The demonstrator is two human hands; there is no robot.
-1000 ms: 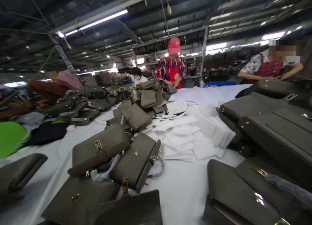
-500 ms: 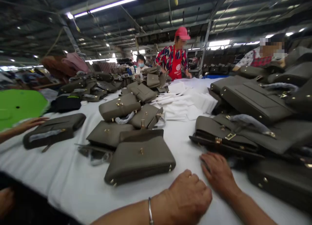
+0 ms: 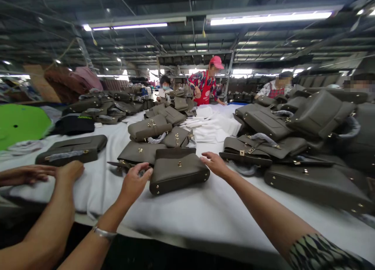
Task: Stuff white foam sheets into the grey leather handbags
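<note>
Left hand [image 3: 135, 181], fingers curved apart — right hand [image 3: 215, 164], fingers spread — flank a smooth, boxy bag [image 3: 178, 175].

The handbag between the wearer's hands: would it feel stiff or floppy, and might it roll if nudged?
The handbag probably feels fairly stiff, since its body keeps a boxy shape. It would likely slide rather than roll, as it lies on a broad side on the white cloth.

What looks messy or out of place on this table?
The white sheets lie in a loose, slipped heap, not squared up, and the white cloth is rumpled toward the left. Nothing looks spilled or clearly damaged.
</note>
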